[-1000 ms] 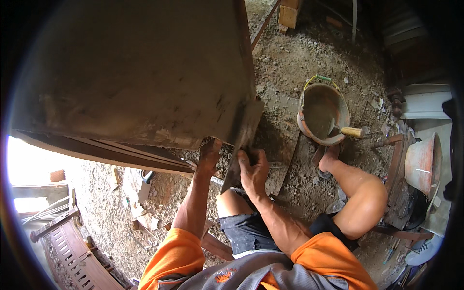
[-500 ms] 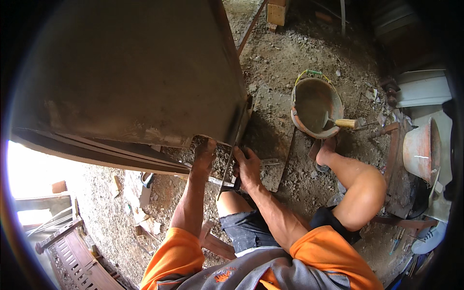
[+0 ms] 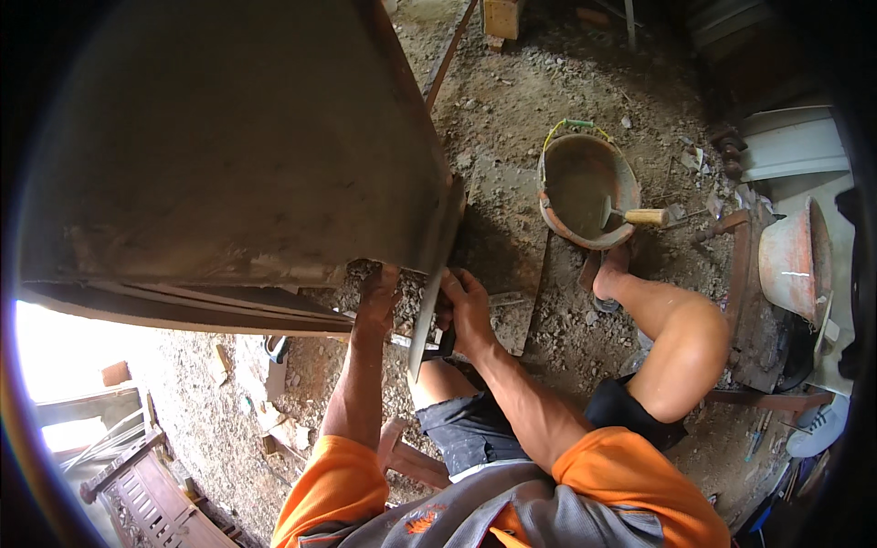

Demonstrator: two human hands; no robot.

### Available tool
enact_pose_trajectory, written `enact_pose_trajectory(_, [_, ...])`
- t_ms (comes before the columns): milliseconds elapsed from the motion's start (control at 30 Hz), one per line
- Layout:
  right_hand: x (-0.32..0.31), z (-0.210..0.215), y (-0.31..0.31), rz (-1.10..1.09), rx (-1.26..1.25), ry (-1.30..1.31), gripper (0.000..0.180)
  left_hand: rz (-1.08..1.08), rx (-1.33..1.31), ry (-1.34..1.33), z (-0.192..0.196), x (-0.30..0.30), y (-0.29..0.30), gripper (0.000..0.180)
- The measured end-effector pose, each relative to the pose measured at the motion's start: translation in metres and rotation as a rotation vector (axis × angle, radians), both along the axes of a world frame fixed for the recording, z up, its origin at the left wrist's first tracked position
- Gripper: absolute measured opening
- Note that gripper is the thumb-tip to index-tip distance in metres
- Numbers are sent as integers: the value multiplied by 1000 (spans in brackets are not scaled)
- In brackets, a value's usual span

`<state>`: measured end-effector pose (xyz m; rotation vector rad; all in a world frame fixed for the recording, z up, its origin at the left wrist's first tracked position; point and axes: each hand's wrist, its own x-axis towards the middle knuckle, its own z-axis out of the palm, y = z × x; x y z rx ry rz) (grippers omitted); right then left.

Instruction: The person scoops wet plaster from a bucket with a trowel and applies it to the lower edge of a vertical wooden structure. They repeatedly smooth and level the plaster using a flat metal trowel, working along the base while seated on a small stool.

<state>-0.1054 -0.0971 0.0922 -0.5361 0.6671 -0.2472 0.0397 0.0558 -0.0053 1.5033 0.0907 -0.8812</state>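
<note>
Presently, the steel finishing trowel (image 3: 426, 320) stands at the right-hand edge of the large grey-brown panel (image 3: 228, 164), its length running from beside that edge down toward the person's left thigh (image 3: 438, 382). One second earlier its broad face was turned to the camera and blurred; half a second earlier the blade appeared almost edge-on. It now shows a narrow, pale strip of face, which indicates a rotation about its long axis. This suggests that the blade angle against the panel edge is being adjusted; whether the metal touches the edge along its full length cannot be told. The right hand (image 3: 469, 315) grips the trowel, thumb lying near the back of the blade and the other fingers curled about the dark handle (image 3: 447, 342). The left hand (image 3: 376, 297) remains at the panel's lower edge, near its right corner; its fingertips are partly obscured, so whether they pinch, press or merely rest cannot be determined. The bucket (image 3: 571, 169), with the wooden-handled trowel (image 3: 647, 216) inside it, and the panel have shifted together across the view, consistent with head movement. The bucket stands apart from both hands, near the right foot (image 3: 610, 274).
</note>
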Motion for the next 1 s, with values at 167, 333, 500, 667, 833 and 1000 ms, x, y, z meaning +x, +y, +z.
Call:
enact_pose_trajectory(167, [22,-28,-7,23,95,102,24,-19,66,-14,4,3,0,106])
enact_pose_trajectory(333, [34,39,-11,34,-330,-60,23,-123,-129,-75,-15,9,5,93])
enact_pose_trajectory(500, [20,65,-3,-10,-375,-338,20,-224,-341,6,-4,14,2,91])
enact_pose_trajectory(667, [3,-40,-13,-25,55,57,21,10,27,-5,11,1,-3,105])
enact_pose_trajectory(833, [-5,-142,-1,-32,247,185,24,-42,3,-12,16,1,-2,115])
enact_pose_trajectory(1000, [13,-160,9,-25,271,173,24,15,38,-9,11,1,4,105])
